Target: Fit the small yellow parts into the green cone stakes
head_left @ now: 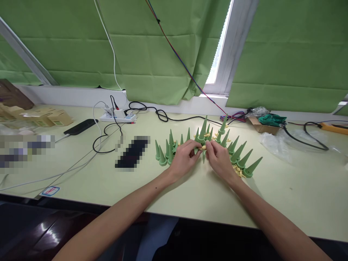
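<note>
My left hand (185, 158) is closed in a pinch, with a bit of green plastic showing between thumb and forefinger; it appears to belong to a green cone (203, 157) whose tip points down. Close beside it, my right hand (219, 159) pinches a small pale yellow peg-like piece (204, 148) that bridges the gap between both sets of fingertips. Whether the yellow piece sits in the cone is hidden. Around and behind my hands stand several green cones (203, 131) with ring-shaped bases. More small yellow pieces (239, 171) lie among them, beside my right wrist.
A blurred dark flat object (132, 152) lies left of the cones. Behind it are a power strip (118, 117) and loose cables. Cardboard boxes (45, 116) stand at far left. Clear plastic wrap (277, 145) and an open carton (262, 125) lie at right.
</note>
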`<state>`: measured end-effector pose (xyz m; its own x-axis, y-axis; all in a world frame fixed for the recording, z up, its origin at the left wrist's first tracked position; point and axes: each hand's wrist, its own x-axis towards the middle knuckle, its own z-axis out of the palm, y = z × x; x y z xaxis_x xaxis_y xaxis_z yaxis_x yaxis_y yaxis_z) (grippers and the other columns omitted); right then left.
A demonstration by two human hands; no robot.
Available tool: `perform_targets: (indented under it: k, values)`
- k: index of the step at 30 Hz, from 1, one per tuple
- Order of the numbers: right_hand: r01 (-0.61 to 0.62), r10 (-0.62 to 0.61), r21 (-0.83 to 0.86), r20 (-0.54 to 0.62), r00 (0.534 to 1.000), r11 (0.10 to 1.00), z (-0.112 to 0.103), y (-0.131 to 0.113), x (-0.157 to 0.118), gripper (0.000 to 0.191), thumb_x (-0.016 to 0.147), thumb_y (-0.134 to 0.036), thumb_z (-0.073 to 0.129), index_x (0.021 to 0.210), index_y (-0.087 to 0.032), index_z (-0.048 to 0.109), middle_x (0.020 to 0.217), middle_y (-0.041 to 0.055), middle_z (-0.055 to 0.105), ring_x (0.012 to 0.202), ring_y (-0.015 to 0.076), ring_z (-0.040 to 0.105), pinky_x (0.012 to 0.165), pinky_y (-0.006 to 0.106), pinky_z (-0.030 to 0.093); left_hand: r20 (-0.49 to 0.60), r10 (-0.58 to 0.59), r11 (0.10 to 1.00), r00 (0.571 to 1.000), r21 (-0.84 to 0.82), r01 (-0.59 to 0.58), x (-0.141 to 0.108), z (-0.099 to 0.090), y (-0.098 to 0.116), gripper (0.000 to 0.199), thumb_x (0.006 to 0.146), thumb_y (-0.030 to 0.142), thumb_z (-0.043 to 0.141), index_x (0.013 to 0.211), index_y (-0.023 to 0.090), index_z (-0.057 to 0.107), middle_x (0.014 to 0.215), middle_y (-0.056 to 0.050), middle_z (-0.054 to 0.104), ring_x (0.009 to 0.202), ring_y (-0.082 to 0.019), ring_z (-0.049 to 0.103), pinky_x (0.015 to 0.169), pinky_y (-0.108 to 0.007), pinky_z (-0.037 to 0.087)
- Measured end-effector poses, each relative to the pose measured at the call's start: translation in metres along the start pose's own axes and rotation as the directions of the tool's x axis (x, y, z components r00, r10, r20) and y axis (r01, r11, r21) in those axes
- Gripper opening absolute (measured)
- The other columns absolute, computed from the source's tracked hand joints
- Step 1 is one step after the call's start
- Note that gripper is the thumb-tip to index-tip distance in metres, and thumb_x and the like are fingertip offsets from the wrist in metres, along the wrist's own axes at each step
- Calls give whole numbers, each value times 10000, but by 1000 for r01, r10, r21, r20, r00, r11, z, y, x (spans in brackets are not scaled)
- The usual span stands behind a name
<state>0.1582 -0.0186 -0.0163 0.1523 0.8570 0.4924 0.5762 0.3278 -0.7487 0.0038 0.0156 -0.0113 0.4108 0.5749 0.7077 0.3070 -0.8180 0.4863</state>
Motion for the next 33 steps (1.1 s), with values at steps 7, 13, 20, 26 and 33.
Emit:
perform_targets:
  k: [7,13,20,26,33]
  values:
    - [5,-12,89,82,997,996,-1,-1,-1,256,982,-378,436,803,-211,510,642,-20,549,478,117,465,516,265,357,-18,27,999,999,20,-27,0,0,-1,72,873,107,614,898,173,621,827,0,648,617,-87,507,581,-214,436]
    - [35,-36,19,63,997,999,1,1,0,317,988,-372,432,715,-215,458,586,-35,460,513,124,408,539,275,323,-5,46,999,999,3,-46,-1,1,-2,65,889,116,592,903,176,613,831,-9,643,658,-101,541,583,-220,443]
    - [68,-67,-61,17,998,996,1,3,1,427,989,-396,429,612,-215,341,526,-45,353,506,118,328,513,280,264,28,22,999,999,-35,-21,-2,2,-1,81,895,118,577,915,181,624,860,-19,653,742,-123,594,600,-230,472]
    - [66,-64,-95,26,998,993,1,3,2,475,995,-424,404,583,-206,316,515,-40,322,508,111,304,512,284,245,74,-21,997,997,-76,27,-2,2,0,99,899,139,580,956,183,647,904,-24,658,732,-115,604,590,-223,496]
    - [40,-39,-82,23,999,996,2,4,1,531,1004,-492,349,558,-207,304,493,-31,338,496,114,310,509,293,239,76,-22,997,997,-74,28,-2,3,0,102,897,138,579,952,178,656,908,-33,669,743,-123,619,598,-230,518]
